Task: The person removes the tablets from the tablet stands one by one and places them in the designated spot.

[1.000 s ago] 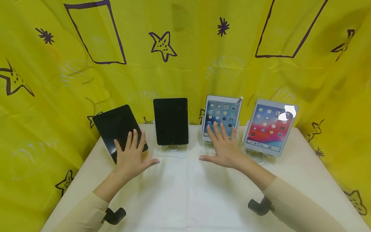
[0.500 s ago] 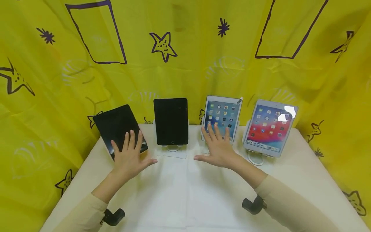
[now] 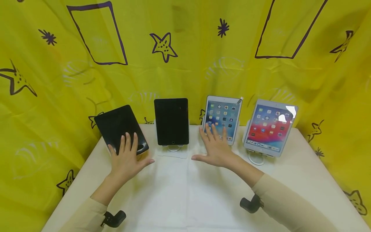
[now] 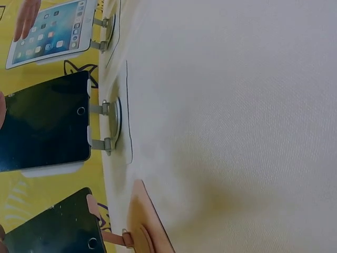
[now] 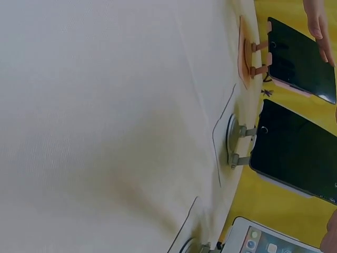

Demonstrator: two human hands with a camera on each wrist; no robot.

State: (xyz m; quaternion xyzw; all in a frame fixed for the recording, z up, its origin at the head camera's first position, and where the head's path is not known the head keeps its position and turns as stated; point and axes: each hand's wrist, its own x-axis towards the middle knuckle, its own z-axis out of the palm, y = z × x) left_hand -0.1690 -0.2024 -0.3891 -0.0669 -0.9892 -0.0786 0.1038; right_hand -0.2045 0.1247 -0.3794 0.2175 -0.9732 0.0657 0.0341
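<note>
Four fingers spread, my left hand (image 3: 125, 159) hovers palm-down above the table, overlapping the lower part of a tilted dark-screened tablet (image 3: 116, 124) in the head view. That tablet sits on a pink stand (image 4: 145, 221), seen in the left wrist view. My right hand (image 3: 215, 148), also spread with its thumb pointing inward, overlaps the lower screen of a white tablet (image 3: 224, 111) showing blue-background app icons. Between the hands stands a second black tablet (image 3: 171, 120), its screen dark. Nothing is held in either hand.
A white tablet (image 3: 269, 129) with a red and blue home screen stands at the right. Grey hinged stands (image 4: 113, 124) hold up tablets on the white table (image 3: 185, 193). A yellow curtain (image 3: 191, 74) with star drawings hangs behind. Each sleeve carries a black wrist camera (image 3: 114, 219).
Both hands have drifted slightly left and stay spread. The left hand has lowered a little over the tilted tablet; the right has slid left across the white tablet's lower part.
</note>
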